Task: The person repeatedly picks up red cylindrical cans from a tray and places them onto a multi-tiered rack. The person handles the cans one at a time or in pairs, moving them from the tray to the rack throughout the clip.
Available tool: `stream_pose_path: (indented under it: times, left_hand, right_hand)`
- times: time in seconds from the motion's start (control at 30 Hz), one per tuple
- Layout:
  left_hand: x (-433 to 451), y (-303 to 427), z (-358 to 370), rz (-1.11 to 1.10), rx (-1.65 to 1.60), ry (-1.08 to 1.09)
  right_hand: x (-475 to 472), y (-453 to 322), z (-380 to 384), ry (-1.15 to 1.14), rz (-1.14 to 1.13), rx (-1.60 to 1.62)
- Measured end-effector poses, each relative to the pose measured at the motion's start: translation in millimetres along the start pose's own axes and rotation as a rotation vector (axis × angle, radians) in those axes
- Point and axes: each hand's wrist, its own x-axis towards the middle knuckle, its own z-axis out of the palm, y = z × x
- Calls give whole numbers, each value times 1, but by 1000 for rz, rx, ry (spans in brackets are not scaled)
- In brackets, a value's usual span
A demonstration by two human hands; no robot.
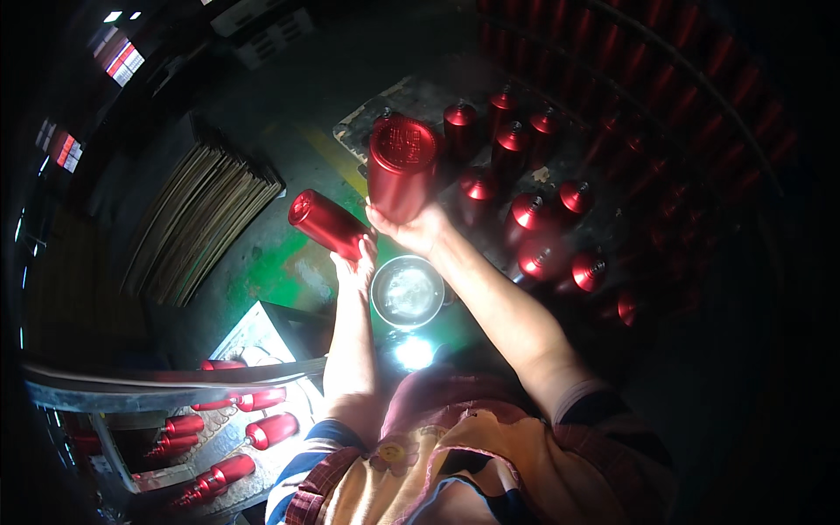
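My left hand [355,264] is wrapped around the neck end of a glossy red metal bottle [327,222], which tilts up and left with its base outward. My right hand [415,227] grips a second red bottle [401,180] upside down, its embossed base facing me. The necks of both are hidden by my hands. Below and between my forearms sits a round metal pan [407,293] with a bright, shiny inside. Several red bottles with threaded necks [512,136] stand upright on a worn board just beyond my right hand.
Stacked flat sheets [203,226], perhaps cardboard, rise at the left. At lower left, more red bottles [272,430] lie on a brightly lit surface, with a curved bar [177,387] across it. Dense rows of red bottles [630,59] fill the dark upper right. The floor [269,275] has green patches.
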Motion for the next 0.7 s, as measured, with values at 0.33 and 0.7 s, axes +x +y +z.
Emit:
stream_pose_path:
  times: [0.33, 0.7]
  left_hand:
    - [-12, 12, 11, -77, 87, -134]
    - [-229, -71, -41, 282, 549, -116]
  right_hand:
    - [-3, 20, -20, -177, 55, 154]
    - [-158, 77, -165, -279, 200, 253]
